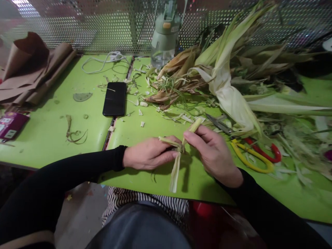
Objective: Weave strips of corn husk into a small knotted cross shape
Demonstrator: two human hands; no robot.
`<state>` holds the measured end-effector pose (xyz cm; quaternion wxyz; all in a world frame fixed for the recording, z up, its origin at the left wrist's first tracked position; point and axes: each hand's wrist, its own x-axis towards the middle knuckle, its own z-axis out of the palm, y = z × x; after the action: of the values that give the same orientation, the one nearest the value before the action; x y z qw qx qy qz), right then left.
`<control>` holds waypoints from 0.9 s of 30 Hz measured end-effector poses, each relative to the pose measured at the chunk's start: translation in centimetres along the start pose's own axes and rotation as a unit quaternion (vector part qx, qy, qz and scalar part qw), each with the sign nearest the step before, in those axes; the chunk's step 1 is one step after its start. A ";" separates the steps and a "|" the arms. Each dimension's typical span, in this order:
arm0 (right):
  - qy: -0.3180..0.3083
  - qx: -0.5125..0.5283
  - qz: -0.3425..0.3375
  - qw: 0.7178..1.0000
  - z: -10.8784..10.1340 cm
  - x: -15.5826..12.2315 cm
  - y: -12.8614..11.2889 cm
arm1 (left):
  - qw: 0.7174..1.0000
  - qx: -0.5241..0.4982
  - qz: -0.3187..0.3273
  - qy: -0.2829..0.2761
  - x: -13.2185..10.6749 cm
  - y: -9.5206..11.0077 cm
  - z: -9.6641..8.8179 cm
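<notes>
Husk piece [181,148] hangs between our two hands, just above the near part of the bench [52,138]. Our left grip [147,152] pinches its bunched middle between thumb and forefinger, presumably to steady the join, and leaves a flat tail [174,174] dropping freely toward us. A thin stub [168,141] juts out over the left fingers. Our right grip [214,152] pinches a pale rolled length [195,125] between thumb and fingers, its tip poking out beyond them; we seem to angle it away from the left grip so that the join shows.

Just right of the right grip lie scissors [269,167], handles turned our way, probably for an easy pick-up. Beyond that grip spreads a heap of husks [230,90], near enough, we judge, to draw strips from.

Ahead of the left grip, a phone [114,98] lies flat among scraps, perhaps set there to be out of our elbows' way. Farther left sit a half-round protractor [82,97] and a purple box [12,126]. Farthest from both grips, brown paper [38,69], a white cable [100,64] and an upright bottle [164,38] line up near the mesh screen [103,31].
</notes>
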<state>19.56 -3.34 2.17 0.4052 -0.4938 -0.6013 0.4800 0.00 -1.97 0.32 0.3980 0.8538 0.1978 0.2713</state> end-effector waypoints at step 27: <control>-0.150 -0.188 -0.078 0.968 -1.3 0.1 -0.1 | 0.981 -0.134 -0.120 0.077 0.3 0.3 -0.9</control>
<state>20.73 -3.00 2.53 0.2464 -0.4353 -0.7710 0.3942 -0.28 -1.47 1.09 0.5218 0.7392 0.2911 0.3106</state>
